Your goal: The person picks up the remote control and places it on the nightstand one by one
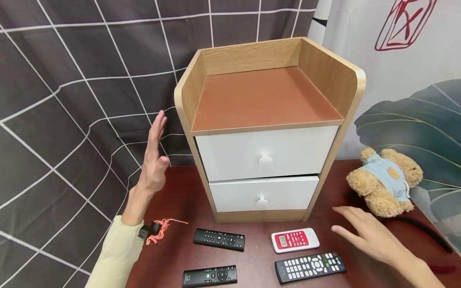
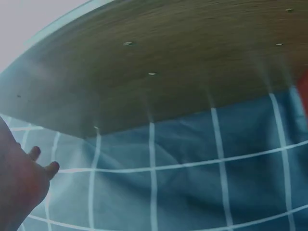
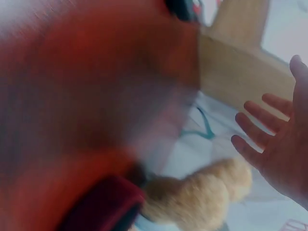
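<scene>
My left hand [image 1: 154, 164] is raised beside the left side of a small wooden cabinet [image 1: 185, 108], fingers straight and holding nothing. In the left wrist view, part of that hand [image 2: 24, 180] shows at the lower left, below the cabinet's side panel [image 2: 159, 72]. To the right of the cabinet, my right hand [image 1: 371, 236] stretches over the table, between a white-and-red remote [image 1: 311, 237] and a teddy bear [image 1: 387, 180] in a blue top. The right wrist view shows this hand [image 3: 284, 134] with fingers spread and nothing in them.
Two white drawers, an upper drawer [image 1: 230, 156] and a lower drawer [image 1: 234, 196], face forward. A large black remote [image 1: 309, 267] and two slimmer remotes [image 1: 219, 239] lie on the dark red table [image 1: 255, 256]. Orange strings [image 1: 163, 231] lie by my left wrist. A grid-patterned curtain [image 1: 90, 140] hangs behind.
</scene>
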Demonstrator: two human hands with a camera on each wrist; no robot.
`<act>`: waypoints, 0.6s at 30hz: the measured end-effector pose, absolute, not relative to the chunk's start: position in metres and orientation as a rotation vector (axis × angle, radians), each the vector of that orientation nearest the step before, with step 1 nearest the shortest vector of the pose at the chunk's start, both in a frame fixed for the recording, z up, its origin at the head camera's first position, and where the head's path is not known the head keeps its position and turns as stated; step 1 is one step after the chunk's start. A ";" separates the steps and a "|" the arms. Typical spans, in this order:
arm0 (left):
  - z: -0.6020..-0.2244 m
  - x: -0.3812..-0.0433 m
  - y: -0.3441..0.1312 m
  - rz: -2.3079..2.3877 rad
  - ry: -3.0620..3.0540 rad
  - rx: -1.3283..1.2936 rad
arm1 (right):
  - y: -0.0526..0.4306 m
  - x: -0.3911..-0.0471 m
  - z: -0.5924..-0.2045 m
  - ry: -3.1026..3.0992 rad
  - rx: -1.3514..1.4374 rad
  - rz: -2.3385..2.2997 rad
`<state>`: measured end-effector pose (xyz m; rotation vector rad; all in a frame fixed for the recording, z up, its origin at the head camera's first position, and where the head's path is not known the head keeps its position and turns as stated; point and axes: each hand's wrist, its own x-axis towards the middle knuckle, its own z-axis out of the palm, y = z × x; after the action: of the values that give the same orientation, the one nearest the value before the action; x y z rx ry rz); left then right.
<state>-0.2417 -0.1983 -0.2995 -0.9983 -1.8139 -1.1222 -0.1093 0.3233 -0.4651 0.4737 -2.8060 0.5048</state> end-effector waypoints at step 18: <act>-0.191 -0.271 -0.135 -1.331 -1.320 -1.023 | 0.286 -0.131 -0.493 -2.970 0.734 0.435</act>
<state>-0.2714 -0.1354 -0.1906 -1.0227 -1.3201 -1.3306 -0.1307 0.2861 -0.4926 0.7335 -2.9699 0.4351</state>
